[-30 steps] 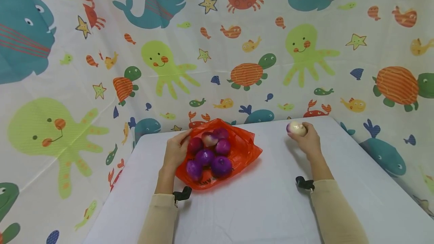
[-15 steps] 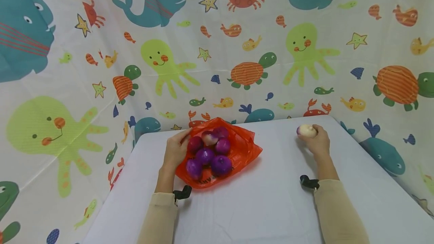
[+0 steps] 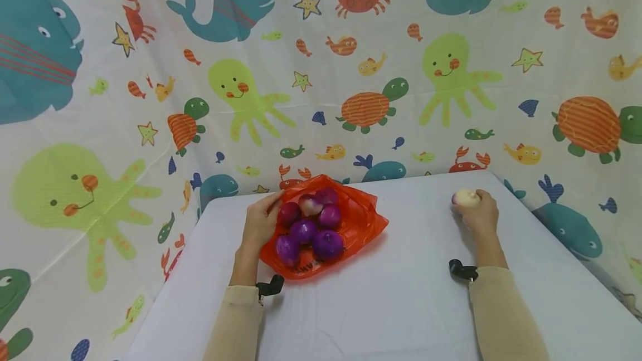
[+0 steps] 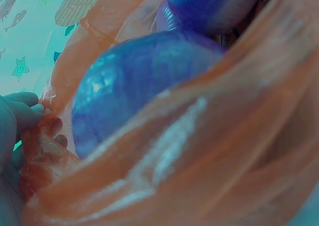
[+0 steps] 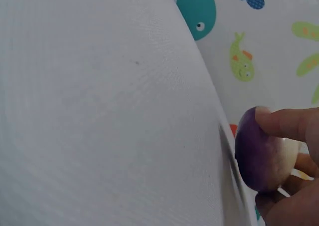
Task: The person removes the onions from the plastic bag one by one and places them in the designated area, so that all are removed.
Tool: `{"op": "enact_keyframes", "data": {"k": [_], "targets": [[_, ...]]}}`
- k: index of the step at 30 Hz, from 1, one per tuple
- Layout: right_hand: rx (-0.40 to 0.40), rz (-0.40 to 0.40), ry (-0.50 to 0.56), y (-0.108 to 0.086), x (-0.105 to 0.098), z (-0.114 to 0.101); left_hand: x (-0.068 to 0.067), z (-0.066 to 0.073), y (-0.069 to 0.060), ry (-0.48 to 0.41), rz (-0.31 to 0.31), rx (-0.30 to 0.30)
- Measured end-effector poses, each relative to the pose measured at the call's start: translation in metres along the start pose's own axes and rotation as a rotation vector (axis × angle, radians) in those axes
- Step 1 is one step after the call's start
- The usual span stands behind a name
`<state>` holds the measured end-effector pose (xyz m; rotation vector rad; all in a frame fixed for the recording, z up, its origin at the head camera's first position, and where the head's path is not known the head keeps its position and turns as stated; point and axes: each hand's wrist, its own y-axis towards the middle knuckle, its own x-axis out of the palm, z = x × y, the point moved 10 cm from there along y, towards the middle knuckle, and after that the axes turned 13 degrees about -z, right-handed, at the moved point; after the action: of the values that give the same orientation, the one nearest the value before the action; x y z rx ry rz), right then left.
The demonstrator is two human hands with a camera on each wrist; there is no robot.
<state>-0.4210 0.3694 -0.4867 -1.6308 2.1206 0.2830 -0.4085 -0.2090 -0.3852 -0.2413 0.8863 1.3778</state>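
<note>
Two beige sleeves (image 3: 234, 319) reach in from the near side of the desk (image 3: 381, 316), each with a small black device (image 3: 271, 286) at the wrist. Beyond the cuffs, the left hand (image 3: 262, 222) holds the left edge of a red plastic bag (image 3: 362, 222); its fingers (image 4: 22, 109) are nearly together, pinching the crumpled film. Seven purple onions (image 3: 303, 232) show inside the bag's open mouth, bunched close. Well apart to the right, the right hand (image 3: 480, 216) grips a single white-and-purple onion (image 3: 465, 198) near the far right corner, fingers curled about it and spread only to its width; whether it touches the desk I cannot tell. Behind hangs a curtain (image 3: 321, 93) printed with sea animals.
</note>
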Motion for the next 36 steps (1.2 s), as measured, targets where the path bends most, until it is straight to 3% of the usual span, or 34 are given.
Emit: {"op": "enact_keyframes", "data": {"k": [20, 29, 33, 36], "targets": [[0.137, 0.094, 0.075, -0.005, -0.014, 0.018, -0.001, 0.001, -0.001, -0.007, 0.004, 0.014], [0.171, 0.096, 0.090, -0.004, -0.015, 0.022, -0.001, 0.002, -0.001, 0.004, 0.007, 0.033], [0.148, 0.128, 0.079, -0.003, -0.017, 0.016, 0.000, 0.001, -0.001, 0.003, 0.004, 0.022], [0.081, 0.183, 0.067, -0.003, -0.019, 0.000, 0.000, 0.000, -0.001, -0.008, -0.001, 0.009]]}}
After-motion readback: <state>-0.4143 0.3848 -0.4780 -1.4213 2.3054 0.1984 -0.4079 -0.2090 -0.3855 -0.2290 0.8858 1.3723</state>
